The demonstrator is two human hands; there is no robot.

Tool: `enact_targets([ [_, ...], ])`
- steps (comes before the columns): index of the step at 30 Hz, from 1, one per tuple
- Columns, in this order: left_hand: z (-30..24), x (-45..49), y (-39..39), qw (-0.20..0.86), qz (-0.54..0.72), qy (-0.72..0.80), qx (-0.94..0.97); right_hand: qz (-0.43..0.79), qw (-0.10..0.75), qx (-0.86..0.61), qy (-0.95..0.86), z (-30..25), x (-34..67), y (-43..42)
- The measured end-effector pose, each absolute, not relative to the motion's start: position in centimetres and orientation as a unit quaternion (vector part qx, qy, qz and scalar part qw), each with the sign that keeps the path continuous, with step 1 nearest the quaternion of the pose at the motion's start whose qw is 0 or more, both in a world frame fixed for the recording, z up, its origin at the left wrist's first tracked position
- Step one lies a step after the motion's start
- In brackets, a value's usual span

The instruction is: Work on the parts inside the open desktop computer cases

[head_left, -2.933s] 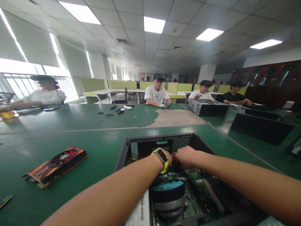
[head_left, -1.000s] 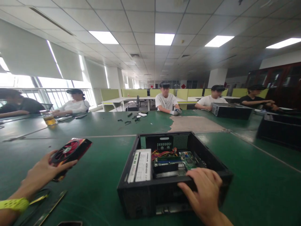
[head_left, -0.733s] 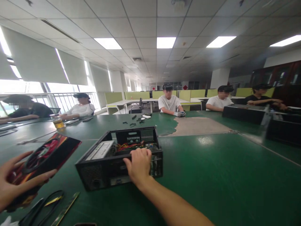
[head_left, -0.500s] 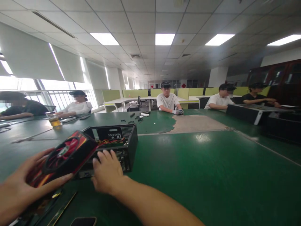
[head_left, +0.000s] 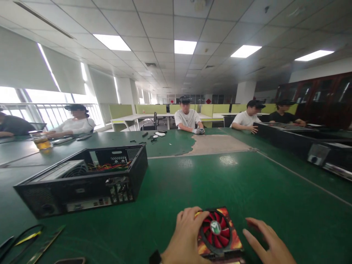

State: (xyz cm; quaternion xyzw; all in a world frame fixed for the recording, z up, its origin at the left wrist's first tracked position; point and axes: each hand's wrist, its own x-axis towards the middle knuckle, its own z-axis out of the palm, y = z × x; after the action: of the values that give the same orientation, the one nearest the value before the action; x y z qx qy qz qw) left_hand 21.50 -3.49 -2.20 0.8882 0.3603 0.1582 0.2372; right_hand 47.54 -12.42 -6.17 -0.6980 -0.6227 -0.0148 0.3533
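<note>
A graphics card point(head_left: 233, 238) with a red fan and a flame-patterned shroud is low in the middle of the view, fan side up. My left hand point(head_left: 185, 236) grips it from the left, its fingers over the far left edge. Just right of the card, my right hand point(head_left: 268, 240) is apart from it, fingers spread and holding nothing. Further left, a black computer case point(head_left: 82, 183) lies open-topped on the green table point(head_left: 176, 183). A power supply point(head_left: 66, 170) and coloured wires show inside the case.
At the lower left lie a black cable with a yellow tag point(head_left: 27, 238), a thin strip point(head_left: 46, 245) and a phone-like object point(head_left: 70, 261). A glass of amber drink point(head_left: 40, 141) stands far left. Other cases point(head_left: 286, 137) are at right. Several people sit around the table.
The graphics card has moved with my left hand from beside the case to the right and lower. My right hand has left the case and is now right of the card. The view has turned slightly.
</note>
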Motion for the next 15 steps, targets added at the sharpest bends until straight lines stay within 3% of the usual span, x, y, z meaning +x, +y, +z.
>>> enact_targets([
  [7,-1.6,22.7,-3.6,0.233,0.155,0.491,0.825,-0.133,0.241,-0.642,-0.716,-8.9,48.3,-11.2],
  [11,-0.9,21.0,-3.9,0.216,0.151,0.504,0.822,-0.1,0.21,-0.644,-0.729,-8.9,47.8,-11.4],
  [15,-2.4,20.8,-3.6,0.333,0.197,0.489,0.782,-0.017,0.254,-0.653,-0.713,-9.4,47.9,-11.6],
])
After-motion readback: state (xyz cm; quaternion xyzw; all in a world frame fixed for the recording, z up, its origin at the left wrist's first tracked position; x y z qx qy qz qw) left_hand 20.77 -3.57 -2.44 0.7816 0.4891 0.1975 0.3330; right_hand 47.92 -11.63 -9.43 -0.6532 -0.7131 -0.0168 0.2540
